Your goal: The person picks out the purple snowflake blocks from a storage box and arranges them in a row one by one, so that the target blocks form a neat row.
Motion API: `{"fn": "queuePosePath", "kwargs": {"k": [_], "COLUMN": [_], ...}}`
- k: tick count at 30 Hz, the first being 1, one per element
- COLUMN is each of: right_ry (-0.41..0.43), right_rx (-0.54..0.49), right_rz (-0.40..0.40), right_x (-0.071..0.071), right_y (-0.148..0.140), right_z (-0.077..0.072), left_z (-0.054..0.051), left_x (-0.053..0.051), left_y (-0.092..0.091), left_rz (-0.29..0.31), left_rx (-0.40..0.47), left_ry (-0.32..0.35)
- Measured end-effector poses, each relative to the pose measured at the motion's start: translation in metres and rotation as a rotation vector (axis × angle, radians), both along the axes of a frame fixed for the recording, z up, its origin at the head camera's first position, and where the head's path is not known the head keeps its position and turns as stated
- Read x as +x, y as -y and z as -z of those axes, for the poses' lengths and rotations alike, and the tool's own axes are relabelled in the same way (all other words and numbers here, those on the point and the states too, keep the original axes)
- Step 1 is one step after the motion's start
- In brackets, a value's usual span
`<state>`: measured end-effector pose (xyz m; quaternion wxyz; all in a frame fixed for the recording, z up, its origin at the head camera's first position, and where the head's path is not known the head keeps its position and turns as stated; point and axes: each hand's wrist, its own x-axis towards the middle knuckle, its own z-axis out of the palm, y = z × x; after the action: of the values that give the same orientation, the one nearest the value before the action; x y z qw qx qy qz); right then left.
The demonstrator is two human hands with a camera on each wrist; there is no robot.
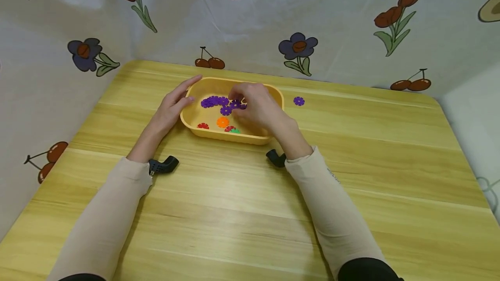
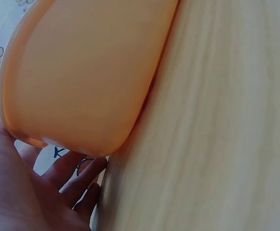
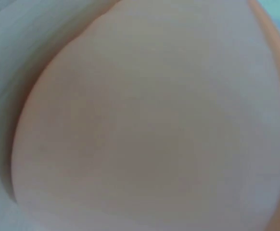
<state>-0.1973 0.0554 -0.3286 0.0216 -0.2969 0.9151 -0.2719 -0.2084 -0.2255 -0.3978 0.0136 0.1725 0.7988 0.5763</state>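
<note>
A yellow plastic basket [image 1: 218, 135] stands near the table's back edge. My left hand [image 1: 170, 108] holds its left end, thumb over the rim and fingers along the outside; the left wrist view shows several fingers [image 2: 87, 180] beside the basket's end wall [image 2: 82, 86]. Inside the basket, my right hand [image 1: 255, 103] reaches down with bent fingers among purple snowflake discs [image 1: 225, 110]. Whether it pinches one is hidden. An orange disc [image 1: 223, 122], red discs [image 1: 202, 126] and a green disc [image 1: 235, 131] lie toward the front wall. The right wrist view shows only the blurred basket wall [image 3: 145, 120].
One purple disc [image 1: 299, 101] lies on the wooden table [image 1: 218, 211] just right of the basket. Behind the table hangs a white cloth [image 1: 250, 25] printed with flowers and fruit. Black wrist cameras [image 1: 164, 165] stick out inward from both wrists.
</note>
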Motion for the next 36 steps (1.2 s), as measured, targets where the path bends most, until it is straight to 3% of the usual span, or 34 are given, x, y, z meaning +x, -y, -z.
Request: {"fn": "queuePosePath", "kwargs": {"k": [10,24,31,36], "right_ry": [-0.071,-0.057,-0.108,-0.054], "right_rx": [-0.094,-0.259,-0.319,-0.337], "right_rz": [-0.004,0.059,0.132,0.229], "right_x": [0.003,0.0,-0.005,-0.008], "right_y": [-0.018,-0.059,-0.084,-0.108], "right_z": [-0.012,-0.014,-0.014,-0.01], "left_z": [-0.002,0.0,-0.001,-0.001], "left_x": [0.0,0.0,0.001,0.002], "left_y": [-0.001,0.001,0.0,0.001], "left_rz": [0.0,-0.008,0.002,-0.001], "left_rx": [-0.022,-0.041,-0.022,-0.025], "left_ry": [-0.005,-0.002,0.0,-0.001]}}
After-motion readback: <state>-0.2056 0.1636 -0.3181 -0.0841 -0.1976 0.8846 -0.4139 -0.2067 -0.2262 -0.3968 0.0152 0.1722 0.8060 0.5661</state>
